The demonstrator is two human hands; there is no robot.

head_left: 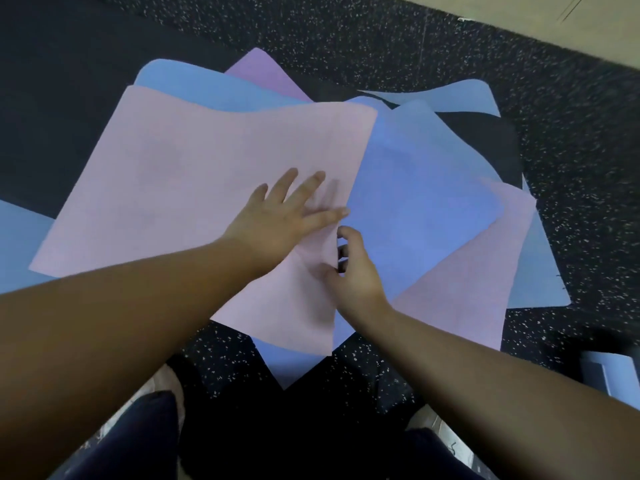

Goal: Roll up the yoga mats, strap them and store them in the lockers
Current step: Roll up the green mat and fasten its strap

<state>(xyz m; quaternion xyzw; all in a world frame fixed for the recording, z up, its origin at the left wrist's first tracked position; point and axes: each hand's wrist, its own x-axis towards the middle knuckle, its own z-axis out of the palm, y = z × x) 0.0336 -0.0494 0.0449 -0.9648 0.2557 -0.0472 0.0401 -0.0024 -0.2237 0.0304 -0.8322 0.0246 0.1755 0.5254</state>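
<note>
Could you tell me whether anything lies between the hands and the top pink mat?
Nothing visible does: the left hand rests flat on the pink mat, and the right hand curls at its right edge.

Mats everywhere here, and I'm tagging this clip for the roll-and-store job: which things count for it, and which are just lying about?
For the job:
- top pink mat, left hand flat on it, right hand curled at its edge
- blue mat under it
- purple mat at the back
- second pink mat

Lying about:
- speckled floor
- blue-grey object at far right, unclear
</note>
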